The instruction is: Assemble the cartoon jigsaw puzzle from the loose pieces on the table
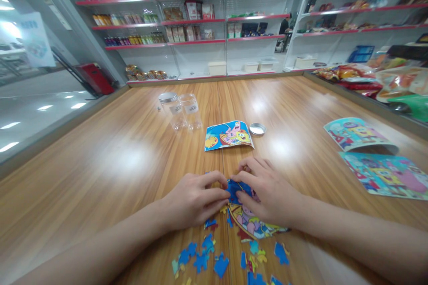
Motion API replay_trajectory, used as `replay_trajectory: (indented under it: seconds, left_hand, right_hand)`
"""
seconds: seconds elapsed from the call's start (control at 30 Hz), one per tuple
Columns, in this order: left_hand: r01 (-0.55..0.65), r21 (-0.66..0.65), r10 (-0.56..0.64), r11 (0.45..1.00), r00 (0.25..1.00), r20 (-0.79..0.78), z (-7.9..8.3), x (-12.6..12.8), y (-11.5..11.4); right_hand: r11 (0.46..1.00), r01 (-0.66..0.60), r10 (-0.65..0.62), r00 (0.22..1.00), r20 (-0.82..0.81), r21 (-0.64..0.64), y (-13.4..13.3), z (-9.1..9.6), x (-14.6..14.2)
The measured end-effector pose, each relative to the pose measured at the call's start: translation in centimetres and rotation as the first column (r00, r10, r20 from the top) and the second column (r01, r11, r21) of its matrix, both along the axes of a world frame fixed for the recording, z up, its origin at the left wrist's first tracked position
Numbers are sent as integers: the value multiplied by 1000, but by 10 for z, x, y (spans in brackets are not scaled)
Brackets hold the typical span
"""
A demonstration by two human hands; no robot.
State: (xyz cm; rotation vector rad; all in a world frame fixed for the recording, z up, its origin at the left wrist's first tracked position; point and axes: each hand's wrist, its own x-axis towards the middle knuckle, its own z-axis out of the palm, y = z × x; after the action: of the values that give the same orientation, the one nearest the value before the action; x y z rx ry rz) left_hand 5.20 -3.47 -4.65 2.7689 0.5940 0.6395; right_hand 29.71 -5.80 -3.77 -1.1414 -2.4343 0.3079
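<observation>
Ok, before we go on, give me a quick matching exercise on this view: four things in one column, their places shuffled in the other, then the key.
Things
1. Clear jars
2. Loose silver lid
3. Partly joined puzzle
4. Scattered puzzle pieces

Places
A. Partly covered by the right hand
B. Spread on the table, mostly nearer the camera than the left hand
C. Standing side by side, left of the picture sheet between jars and lid
D. Lying just right of that same sheet

Pairs: 1-C, 2-D, 3-A, 4-B
</observation>
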Motion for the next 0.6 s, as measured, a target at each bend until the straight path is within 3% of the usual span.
replay_trajectory:
  seconds: [0.2,0.6]
  left_hand:
    - [41,130,-27,991,994,-108,3,1,-6]
    - [48,186,-13,981,983,-182,10,8,-13]
  right_hand:
    - [1000,5,-4,1000,-13,15,1,-2,-1]
    - [999,27,-27,999,-25,-30,1,1,-1]
